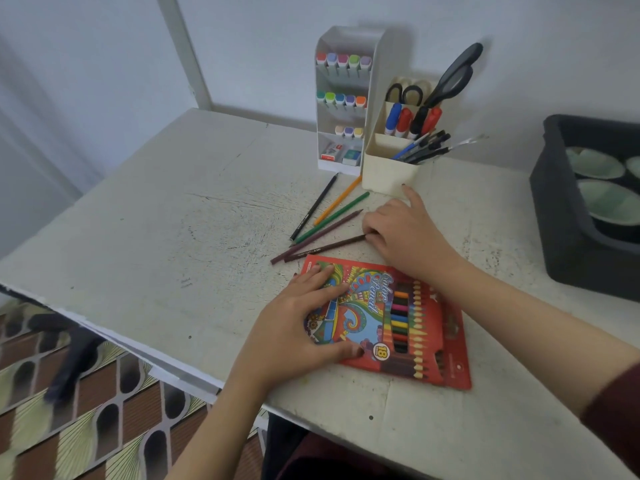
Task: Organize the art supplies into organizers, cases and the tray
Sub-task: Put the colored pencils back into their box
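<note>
A red colour-pencil case [415,327] lies flat near the table's front edge. My left hand [298,327] rests on its left part, fingers spread over the cover and thumb at the lower edge. Several loose pencils lie fanned out behind it: a black one [313,207], an orange one [337,200], a green one [332,218] and two brown ones [322,249]. My right hand [405,233] pinches the tip end of the nearest brown pencil, its index finger stretched toward the cream organizer [391,171].
A white marker rack [341,102] with rows of coloured markers and erasers stands at the back beside the cream organizer holding scissors, markers and pens. A dark tray [554,209] with pale green bowls sits at the right. The table's left edge drops to a patterned floor.
</note>
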